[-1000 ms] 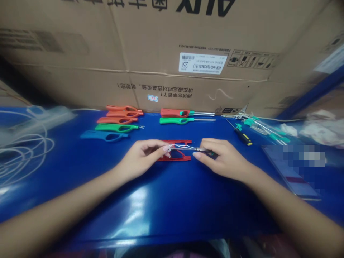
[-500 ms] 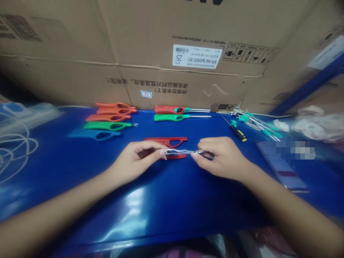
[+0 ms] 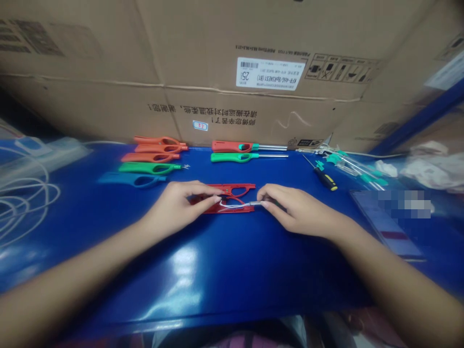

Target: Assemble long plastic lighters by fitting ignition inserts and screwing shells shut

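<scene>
Two red lighter shell halves [image 3: 237, 186] lie on the blue table, in front of and partly under my hands. My left hand [image 3: 183, 203] is closed, its thumb and finger pinching the end of some thin white wires [image 3: 234, 206] beside a small dark part. The wires run right to a short stretch of metal tube [image 3: 255, 203]. My right hand [image 3: 293, 205] grips that tube between thumb and fingertips, at the right end of the shells. Its far part is hidden by the hand.
Orange, green and blue lighter bodies [image 3: 152, 167] lie at the back left. Two lighters with metal tubes [image 3: 232, 157] are behind the shells. A screwdriver [image 3: 325, 179], loose tubes [image 3: 357, 168] and a phone-like slab [image 3: 387, 224] lie right. A cardboard box [image 3: 203, 58] stands behind.
Both hands have brought the wires and tube closer to the red shells. More of the right fingertips and less of the tube show. The view has shifted slightly.
</scene>
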`<state>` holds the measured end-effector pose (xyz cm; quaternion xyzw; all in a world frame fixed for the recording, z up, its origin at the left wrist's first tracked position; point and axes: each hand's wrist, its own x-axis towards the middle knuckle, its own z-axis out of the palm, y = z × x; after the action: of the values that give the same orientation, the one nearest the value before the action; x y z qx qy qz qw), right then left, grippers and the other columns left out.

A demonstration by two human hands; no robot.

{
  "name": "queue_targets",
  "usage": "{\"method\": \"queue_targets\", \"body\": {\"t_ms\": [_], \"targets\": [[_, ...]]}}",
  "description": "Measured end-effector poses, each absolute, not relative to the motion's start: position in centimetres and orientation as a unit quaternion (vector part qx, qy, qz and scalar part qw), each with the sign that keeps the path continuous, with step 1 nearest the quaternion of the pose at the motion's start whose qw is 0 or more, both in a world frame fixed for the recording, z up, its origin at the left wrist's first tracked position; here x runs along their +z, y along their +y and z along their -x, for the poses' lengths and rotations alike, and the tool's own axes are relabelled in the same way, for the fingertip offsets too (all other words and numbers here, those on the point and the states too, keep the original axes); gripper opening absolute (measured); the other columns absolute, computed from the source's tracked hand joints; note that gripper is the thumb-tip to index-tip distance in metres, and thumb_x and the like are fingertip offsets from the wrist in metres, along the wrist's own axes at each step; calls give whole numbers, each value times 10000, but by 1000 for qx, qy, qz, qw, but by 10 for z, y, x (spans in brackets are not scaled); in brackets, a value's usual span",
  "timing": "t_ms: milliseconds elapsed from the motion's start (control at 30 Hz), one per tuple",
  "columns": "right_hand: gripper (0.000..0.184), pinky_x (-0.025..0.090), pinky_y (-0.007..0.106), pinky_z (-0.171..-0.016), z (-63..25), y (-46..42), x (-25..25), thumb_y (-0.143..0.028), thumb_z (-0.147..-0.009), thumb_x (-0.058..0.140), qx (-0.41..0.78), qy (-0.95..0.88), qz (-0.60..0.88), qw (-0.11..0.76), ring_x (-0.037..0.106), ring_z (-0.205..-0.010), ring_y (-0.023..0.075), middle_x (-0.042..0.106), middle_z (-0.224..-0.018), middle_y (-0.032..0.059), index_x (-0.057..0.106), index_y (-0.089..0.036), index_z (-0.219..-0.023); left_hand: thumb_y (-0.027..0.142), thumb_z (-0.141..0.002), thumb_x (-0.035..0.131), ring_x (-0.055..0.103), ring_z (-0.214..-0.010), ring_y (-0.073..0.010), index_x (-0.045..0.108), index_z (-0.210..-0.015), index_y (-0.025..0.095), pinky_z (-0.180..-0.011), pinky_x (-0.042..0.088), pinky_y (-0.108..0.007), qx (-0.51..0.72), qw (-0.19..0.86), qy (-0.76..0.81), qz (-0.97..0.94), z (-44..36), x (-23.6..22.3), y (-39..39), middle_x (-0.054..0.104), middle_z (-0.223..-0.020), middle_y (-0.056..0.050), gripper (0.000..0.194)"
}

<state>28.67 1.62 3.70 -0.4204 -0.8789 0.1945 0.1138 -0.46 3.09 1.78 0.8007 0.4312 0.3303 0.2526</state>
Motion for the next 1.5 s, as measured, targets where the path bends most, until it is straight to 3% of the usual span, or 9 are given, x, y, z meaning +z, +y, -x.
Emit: {"method": "queue_targets", "body": {"t_ms": [233,867,1267,1500], "targets": [[129,440,292,-750,-287,24,21,-270,-1020,473,200,-894,381,123,591,-883,164,646,-1034,22,585,-235,-1074,287,-941,631,706,-850,-182,793,-1070,198,-746,548,-265,294,182,377,-859,9,13,35,780,-950,-58,225],[218,500,297,-776,-290,25,19,-258,-981,569,145,-919,346,121,658,-936,187,699,-1051,64,733,-232,-1123,293,-931,594,707,-814,-176,785,-977,188,-722,533,-260,252,207,393,-860,8,13,33,771,-964,-68,223],[190,469,299,-757,-288,25,21,-255,-995,538,81,-929,346,107,628,-948,196,680,-1041,66,694,-220,-1097,261,-935,589,695,-799,-169,773,-1004,177,-693,522,-251,262,196,383,-864,8,9,33,754,-952,-72,214],[164,469,279,-729,-288,25,23,-260,-994,540,111,-921,360,98,632,-906,175,668,-1037,55,682,-223,-1066,259,-935,590,685,-776,-160,774,-1013,168,-688,520,-245,262,195,381,-865,7,10,33,749,-944,-74,219]]}}
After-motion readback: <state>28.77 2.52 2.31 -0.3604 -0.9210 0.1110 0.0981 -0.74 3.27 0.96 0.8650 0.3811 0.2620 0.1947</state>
